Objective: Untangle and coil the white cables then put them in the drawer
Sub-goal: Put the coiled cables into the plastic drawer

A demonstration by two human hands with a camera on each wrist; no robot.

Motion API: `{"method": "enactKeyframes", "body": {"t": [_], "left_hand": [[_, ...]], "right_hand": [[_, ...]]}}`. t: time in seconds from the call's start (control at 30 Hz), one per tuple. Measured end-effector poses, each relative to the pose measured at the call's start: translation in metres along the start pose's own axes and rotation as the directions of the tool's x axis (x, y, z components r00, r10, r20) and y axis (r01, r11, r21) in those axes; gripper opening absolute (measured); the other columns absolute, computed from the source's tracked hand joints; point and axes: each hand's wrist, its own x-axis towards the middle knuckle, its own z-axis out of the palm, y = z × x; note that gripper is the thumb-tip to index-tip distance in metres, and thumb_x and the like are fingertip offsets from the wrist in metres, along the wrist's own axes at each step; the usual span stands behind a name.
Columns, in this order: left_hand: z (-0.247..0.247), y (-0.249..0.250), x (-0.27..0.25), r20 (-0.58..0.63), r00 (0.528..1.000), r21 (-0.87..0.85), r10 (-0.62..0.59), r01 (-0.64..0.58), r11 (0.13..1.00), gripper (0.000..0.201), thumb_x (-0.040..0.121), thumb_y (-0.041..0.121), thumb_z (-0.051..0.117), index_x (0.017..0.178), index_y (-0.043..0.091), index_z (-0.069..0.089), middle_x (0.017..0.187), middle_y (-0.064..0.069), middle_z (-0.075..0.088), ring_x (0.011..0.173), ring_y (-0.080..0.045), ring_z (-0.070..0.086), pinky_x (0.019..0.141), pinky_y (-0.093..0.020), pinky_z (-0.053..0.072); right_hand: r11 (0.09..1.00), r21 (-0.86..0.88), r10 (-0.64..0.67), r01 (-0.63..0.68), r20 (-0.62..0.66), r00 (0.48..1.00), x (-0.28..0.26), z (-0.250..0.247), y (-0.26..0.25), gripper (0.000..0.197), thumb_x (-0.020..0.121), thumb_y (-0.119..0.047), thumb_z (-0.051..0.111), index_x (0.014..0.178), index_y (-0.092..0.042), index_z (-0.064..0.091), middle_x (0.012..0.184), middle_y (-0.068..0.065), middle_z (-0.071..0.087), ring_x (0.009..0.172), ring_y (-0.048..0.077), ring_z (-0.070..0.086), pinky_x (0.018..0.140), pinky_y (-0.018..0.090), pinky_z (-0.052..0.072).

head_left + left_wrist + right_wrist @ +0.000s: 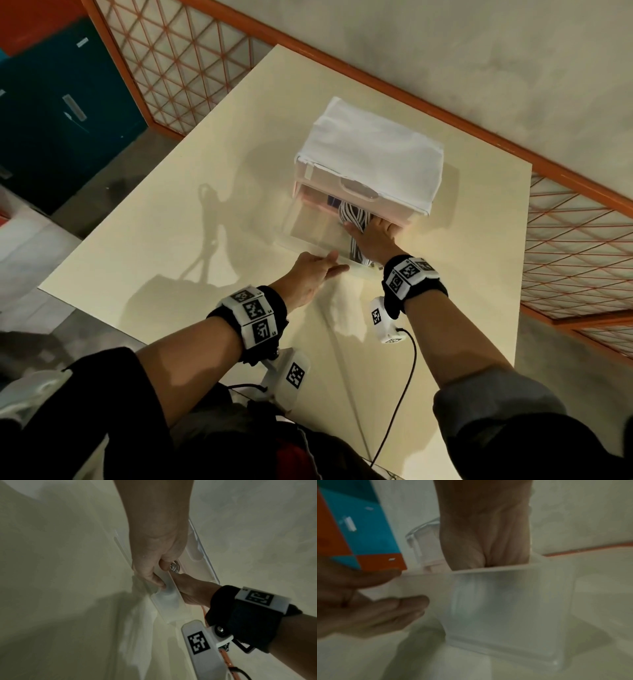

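White coiled cables [352, 212] sit in the pulled-out translucent plastic drawer [310, 233] under our right hand [375, 238]; its fingers are hidden, so we cannot tell its grip. Our left hand [308, 279] pinches the drawer's front. Pushing it shut now could trap a stray loop.

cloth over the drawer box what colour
The cloth is plain white, best seen in the head view.

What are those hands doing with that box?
A person is putting white cables into the clear drawer, which is pulled out of a cloth-topped box on the table. The right hand is down in the drawer on the cables, its fingers hidden. The left hand holds the drawer's front. The drawer is not yet pushed shut.
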Motion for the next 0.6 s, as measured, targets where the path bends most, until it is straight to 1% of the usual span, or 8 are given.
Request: {"method": "enactKeyframes", "body": {"t": [0.1, 0.17, 0.23, 0.33, 0.43, 0.47, 0.53, 0.6], "left_hand": [[0.001, 0.001, 0.001, -0.005, 1.000, -0.012, -0.016, 0.016, 1.000, 0.017, 0.093, 0.005, 0.053, 0.095, -0.012, 0.055, 0.055, 0.002, 0.070, 0.058, -0.006, 0.070, 0.114, -0.040, 0.033], [0.000, -0.001, 0.004, -0.012, 1.000, -0.032, -0.023, 0.022, 0.999, 0.032, 0.093, 0.004, 0.054, 0.116, -0.017, 0.046, 0.051, 0.006, 0.069, 0.058, -0.007, 0.070, 0.114, -0.040, 0.033], [-0.001, -0.002, 0.007, -0.017, 1.000, -0.033, -0.017, 0.017, 0.999, 0.042, 0.092, 0.006, 0.055, 0.124, -0.016, 0.040, 0.052, 0.004, 0.069, 0.060, -0.008, 0.071, 0.114, -0.040, 0.033], [-0.001, -0.002, 0.012, -0.021, 1.000, -0.037, -0.008, 0.007, 0.999, 0.037, 0.093, 0.010, 0.055, 0.119, -0.014, 0.045, 0.055, 0.000, 0.070, 0.059, -0.006, 0.070, 0.115, -0.041, 0.030], [0.003, 0.003, 0.012, -0.015, 1.000, -0.033, 0.027, -0.028, 0.999, 0.034, 0.094, 0.015, 0.054, 0.114, -0.013, 0.049, 0.055, -0.001, 0.070, 0.056, -0.005, 0.069, 0.111, -0.036, 0.036], [0.004, 0.006, 0.013, -0.013, 0.999, -0.038, 0.040, -0.041, 0.998, 0.033, 0.094, 0.015, 0.053, 0.112, -0.012, 0.049, 0.054, -0.001, 0.070, 0.055, -0.005, 0.069, 0.107, -0.033, 0.041], [0.008, 0.014, 0.014, 0.004, 0.998, 0.006, 0.059, -0.059, 0.998, 0.023, 0.095, 0.016, 0.051, 0.094, -0.007, 0.054, 0.056, -0.002, 0.069, 0.055, -0.004, 0.068, 0.091, -0.023, 0.051], [0.013, 0.021, 0.016, 0.005, 0.997, 0.023, 0.073, -0.073, 0.997, 0.021, 0.096, 0.016, 0.051, 0.087, -0.003, 0.052, 0.068, -0.007, 0.067, 0.054, -0.004, 0.068, 0.079, -0.018, 0.054]], "right_hand": [[0.997, -0.074, -0.023, 0.016, -0.086, 0.996, -0.005, 0.001, -0.004, 0.094, 0.090, -0.060, 0.044, 0.149, -0.001, 0.001, 0.158, 0.022, 0.002, 0.146, 0.039, 0.002, 0.120, 0.050, 0.007], [0.989, -0.145, -0.049, 0.028, -0.147, 0.988, -0.007, 0.002, -0.005, 0.094, 0.089, -0.061, 0.046, 0.149, 0.000, 0.007, 0.158, 0.022, 0.009, 0.146, 0.039, 0.007, 0.120, 0.048, 0.006], [0.986, -0.164, -0.036, 0.006, -0.185, 0.982, -0.009, 0.001, -0.005, 0.095, 0.087, -0.063, 0.047, 0.148, 0.001, 0.013, 0.156, 0.021, 0.017, 0.144, 0.037, 0.015, 0.118, 0.045, 0.013], [0.999, -0.029, 0.031, -0.038, -0.201, 0.979, -0.013, -0.001, -0.005, 0.088, 0.086, -0.059, 0.052, 0.142, 0.004, 0.028, 0.148, 0.021, 0.033, 0.136, 0.038, 0.031, 0.109, 0.046, 0.030], [1.000, 0.015, -0.015, 0.018, -0.183, 0.983, -0.019, -0.005, 0.003, 0.077, 0.088, -0.055, 0.053, 0.135, 0.004, 0.040, 0.139, 0.022, 0.043, 0.130, 0.037, 0.039, 0.103, 0.047, 0.037], [0.999, -0.003, -0.047, 0.047, -0.179, 0.983, -0.023, -0.008, 0.004, 0.073, 0.088, -0.054, 0.053, 0.133, 0.002, 0.043, 0.136, 0.021, 0.046, 0.128, 0.036, 0.042, 0.101, 0.045, 0.040], [0.994, -0.049, -0.109, 0.101, -0.198, 0.974, -0.036, -0.015, 0.008, 0.062, 0.091, -0.047, 0.054, 0.128, 0.002, 0.049, 0.129, 0.021, 0.053, 0.121, 0.035, 0.047, 0.097, 0.040, 0.040], [0.984, -0.078, -0.175, 0.161, -0.243, 0.954, -0.055, -0.020, 0.013, 0.053, 0.093, -0.040, 0.055, 0.128, -0.001, 0.050, 0.129, 0.020, 0.053, 0.120, 0.035, 0.048, 0.094, 0.038, 0.039]]}}
